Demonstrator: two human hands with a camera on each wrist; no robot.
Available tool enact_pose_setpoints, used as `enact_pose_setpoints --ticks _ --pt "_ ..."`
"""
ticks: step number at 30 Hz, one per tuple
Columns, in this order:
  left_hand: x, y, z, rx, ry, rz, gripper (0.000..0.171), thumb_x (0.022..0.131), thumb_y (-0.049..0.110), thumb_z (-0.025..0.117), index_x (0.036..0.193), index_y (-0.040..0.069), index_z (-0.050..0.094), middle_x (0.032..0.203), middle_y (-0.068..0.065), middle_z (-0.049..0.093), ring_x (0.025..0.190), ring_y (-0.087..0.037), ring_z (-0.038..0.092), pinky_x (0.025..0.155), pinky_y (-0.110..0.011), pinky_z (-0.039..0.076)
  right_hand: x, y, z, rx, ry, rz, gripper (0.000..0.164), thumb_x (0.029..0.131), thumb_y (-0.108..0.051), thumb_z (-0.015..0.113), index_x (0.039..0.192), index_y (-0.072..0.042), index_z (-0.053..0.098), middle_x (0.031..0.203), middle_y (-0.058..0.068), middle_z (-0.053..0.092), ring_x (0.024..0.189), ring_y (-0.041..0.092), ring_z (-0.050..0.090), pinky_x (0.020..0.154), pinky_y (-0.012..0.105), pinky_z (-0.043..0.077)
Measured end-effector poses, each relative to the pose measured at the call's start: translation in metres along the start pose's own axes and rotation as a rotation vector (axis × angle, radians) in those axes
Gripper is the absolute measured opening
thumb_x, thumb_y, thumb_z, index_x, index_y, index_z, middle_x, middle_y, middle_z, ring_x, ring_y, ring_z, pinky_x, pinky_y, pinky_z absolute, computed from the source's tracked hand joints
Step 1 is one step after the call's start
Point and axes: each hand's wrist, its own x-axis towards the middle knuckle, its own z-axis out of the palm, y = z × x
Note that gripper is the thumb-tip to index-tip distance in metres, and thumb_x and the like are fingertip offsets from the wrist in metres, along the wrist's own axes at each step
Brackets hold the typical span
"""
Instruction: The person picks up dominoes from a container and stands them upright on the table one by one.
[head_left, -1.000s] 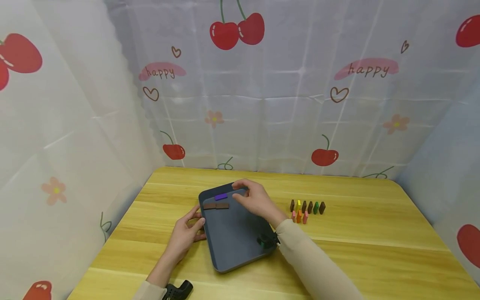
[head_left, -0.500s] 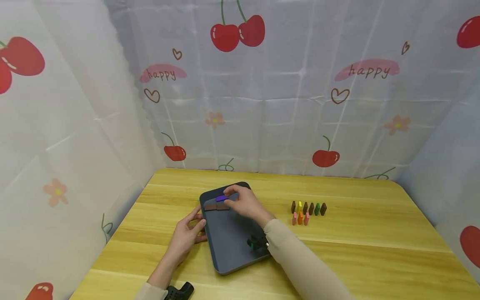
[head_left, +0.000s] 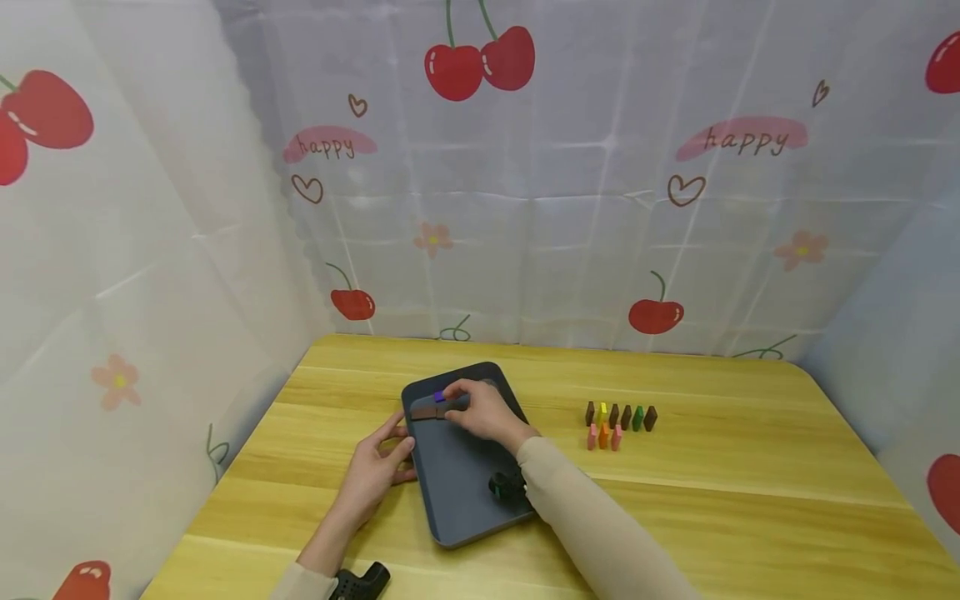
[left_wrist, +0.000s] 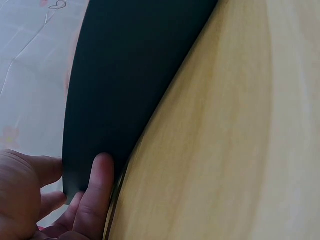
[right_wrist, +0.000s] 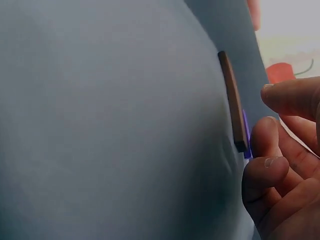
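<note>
A grey tray [head_left: 472,492] lies slanted on the wooden table. My left hand [head_left: 367,479] rests at its left side, thumb by the rim, fingers [left_wrist: 102,175] against the outer wall in the left wrist view. Inside, at the far end, two brown blocks [head_left: 424,413] form a row with a purple block [head_left: 439,397] behind. My right hand [head_left: 483,410] hovers over that end, fingertips beside the blocks and partly hiding the purple one. The right wrist view shows a brown strip [right_wrist: 233,102], purple just behind it, and separated fingers with nothing visible between them.
Right of the tray, small blocks stand upright in two rows: a back row with brown blocks [head_left: 650,418], yellow [head_left: 603,412] and green [head_left: 638,418], and a front row with pink [head_left: 616,437] and orange [head_left: 603,436]. A cherry-patterned curtain [head_left: 540,267] encloses the table [head_left: 720,433].
My right hand has moved left and slightly down to the blocks at the tray's far end, covering part of the purple one. My left hand keeps its place on the tray.
</note>
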Motion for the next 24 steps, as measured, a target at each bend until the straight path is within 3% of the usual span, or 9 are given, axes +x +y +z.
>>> enact_pose_setpoints --ticks 11,24 --pt "-0.0008 0.0016 0.0013 0.009 0.005 0.011 0.060 0.106 0.011 0.059 0.161 0.012 0.037 0.140 -0.025 0.046 0.108 -0.032 0.070 0.077 -0.040 0.067 0.0017 0.0034 0.0088 -0.119 0.009 0.002 0.028 0.095 -0.016 0.076 0.122 -0.012 0.071 0.123 0.006 0.070 0.118 0.024 0.064 0.104 0.043 0.054" --pt "-0.0006 0.0048 0.0021 0.002 0.000 -0.015 0.059 0.106 0.011 0.059 0.160 0.014 0.038 0.142 -0.023 0.045 0.114 -0.034 0.068 0.079 -0.039 0.067 0.0027 0.0077 0.0087 -0.134 -0.006 0.053 0.025 0.095 -0.018 0.076 0.119 -0.014 0.071 0.116 0.003 0.069 0.110 0.021 0.064 0.099 0.041 0.056"
